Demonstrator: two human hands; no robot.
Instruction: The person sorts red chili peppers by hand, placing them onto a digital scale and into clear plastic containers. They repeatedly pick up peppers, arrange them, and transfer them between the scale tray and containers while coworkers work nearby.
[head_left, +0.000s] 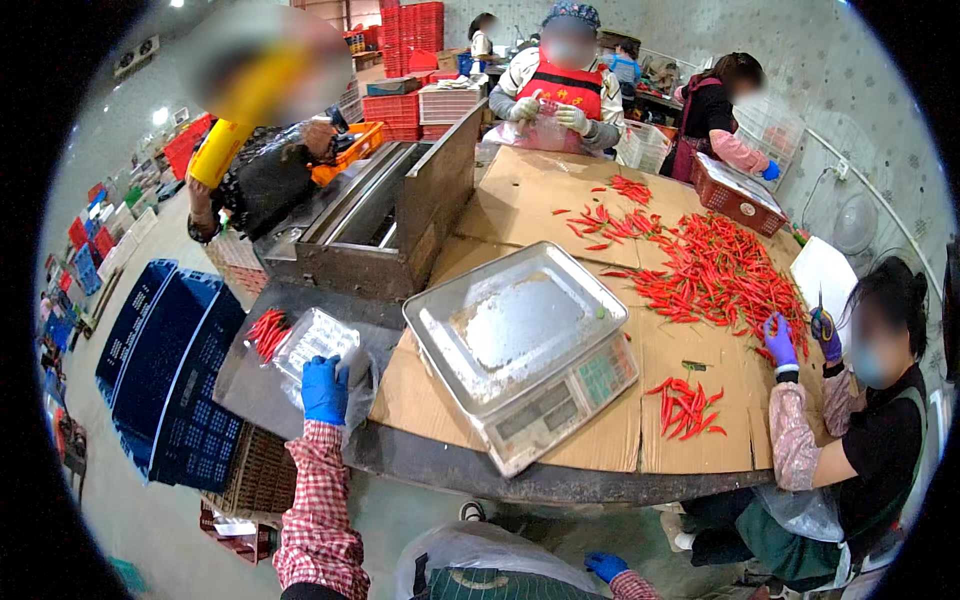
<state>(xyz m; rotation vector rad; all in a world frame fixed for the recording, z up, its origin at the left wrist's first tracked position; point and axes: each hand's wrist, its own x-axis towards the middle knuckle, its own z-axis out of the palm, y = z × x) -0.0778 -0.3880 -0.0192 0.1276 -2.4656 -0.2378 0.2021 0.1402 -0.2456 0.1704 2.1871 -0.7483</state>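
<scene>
My left hand (325, 390), in a blue glove, reaches to a stack of clear printed plastic bags (322, 343) on the dark table end; its fingertips rest at the near edge, and whether they pinch a bag is unclear. Just left of the bags lies a small bunch of red chilies (268, 335). Low in the picture, my right hand (604, 566), also blue-gloved, hangs beside my lap, away from the table, and seems to hold nothing. A digital scale (561, 420) with a bare metal pan (517, 322) stands in front of me. To its right is a small chili pile (686, 409).
A large heap of red chilies (720, 270) covers the cardboard (502, 195) at the right. There a co-worker holds scissors (822, 319). A metal box-shaped machine (360, 262) stands behind the bags. Blue crates (180, 367) are stacked at the left. Other people work around the table.
</scene>
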